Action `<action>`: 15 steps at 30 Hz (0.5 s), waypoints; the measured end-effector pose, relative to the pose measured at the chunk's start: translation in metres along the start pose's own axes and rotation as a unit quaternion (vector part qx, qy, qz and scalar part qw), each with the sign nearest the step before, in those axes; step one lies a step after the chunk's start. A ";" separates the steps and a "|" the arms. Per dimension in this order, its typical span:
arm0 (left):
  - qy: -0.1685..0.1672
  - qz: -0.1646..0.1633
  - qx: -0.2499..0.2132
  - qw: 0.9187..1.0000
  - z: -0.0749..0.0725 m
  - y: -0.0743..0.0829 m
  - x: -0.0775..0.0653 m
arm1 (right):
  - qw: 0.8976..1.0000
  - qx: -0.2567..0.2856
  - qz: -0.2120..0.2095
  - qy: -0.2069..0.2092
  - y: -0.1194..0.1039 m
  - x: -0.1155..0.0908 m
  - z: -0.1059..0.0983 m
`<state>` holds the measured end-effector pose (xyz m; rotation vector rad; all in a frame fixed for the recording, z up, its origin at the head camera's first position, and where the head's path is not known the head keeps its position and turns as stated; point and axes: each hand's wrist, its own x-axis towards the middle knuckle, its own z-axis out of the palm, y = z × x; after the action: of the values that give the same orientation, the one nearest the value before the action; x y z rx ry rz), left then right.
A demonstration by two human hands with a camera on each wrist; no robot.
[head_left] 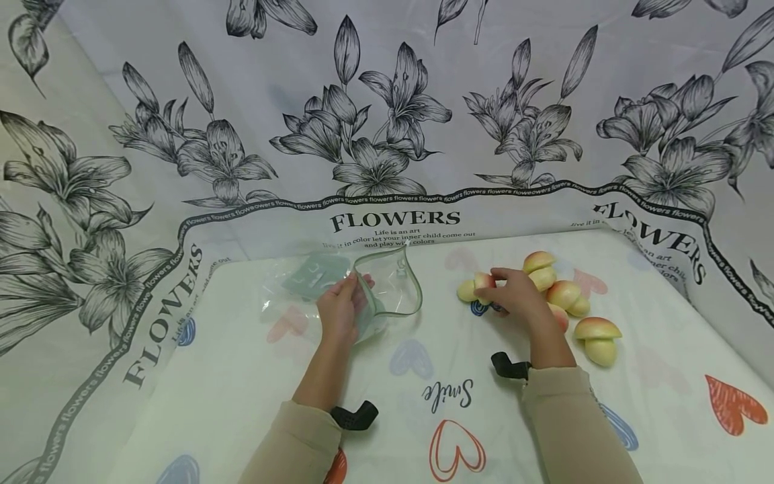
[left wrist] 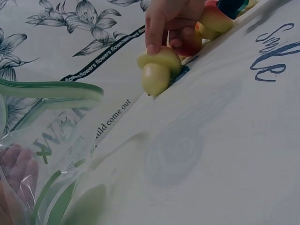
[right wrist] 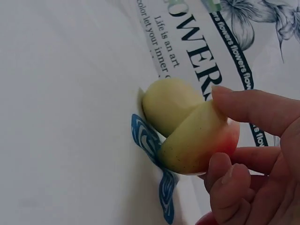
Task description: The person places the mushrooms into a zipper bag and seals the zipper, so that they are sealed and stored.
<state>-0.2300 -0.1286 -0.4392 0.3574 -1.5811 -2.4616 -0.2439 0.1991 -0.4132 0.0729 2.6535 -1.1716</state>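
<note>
My left hand (head_left: 340, 314) grips the near-left side of a clear zip bag (head_left: 417, 286) with a green edge, its mouth spread wide. In the left wrist view, fingers (left wrist: 18, 168) show through the bag's plastic. My right hand (head_left: 519, 296) pinches the cap of a toy mushroom (right wrist: 194, 133), yellow with a red blush, between thumb and fingers. This mushroom lies on its side close over the cloth, stem toward the bag. Beside and behind the right hand are several like mushrooms, among them one mushroom (head_left: 597, 339) at the right and another mushroom (head_left: 539, 270) at the back.
Clear plastic with a pale green panel (head_left: 314, 275) lies left of the left hand. A white cloth (head_left: 387, 417) printed with hearts covers the table. Behind it rises a flower-printed curtain (head_left: 387, 121). Black wrist mounts (head_left: 355, 417) stick out from both sleeves.
</note>
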 end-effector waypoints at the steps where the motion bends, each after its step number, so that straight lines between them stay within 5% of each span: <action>1: 0.001 0.000 -0.001 1.000 0.000 0.000 0.000 | 1.000 0.000 0.001 -0.002 0.001 0.001 0.001; 9: 0.001 -0.001 -0.001 1.000 0.000 0.000 0.000 | 0.998 -0.042 -0.039 0.017 0.002 0.009 0.013; 15: -0.003 -0.001 0.003 1.000 -0.001 0.000 0.001 | 0.998 -0.019 -0.057 0.028 -0.004 0.010 0.018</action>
<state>-0.2310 -0.1299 -0.4393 0.3536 -1.5910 -2.4622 -0.2504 0.1826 -0.4247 -0.0549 2.7599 -1.1688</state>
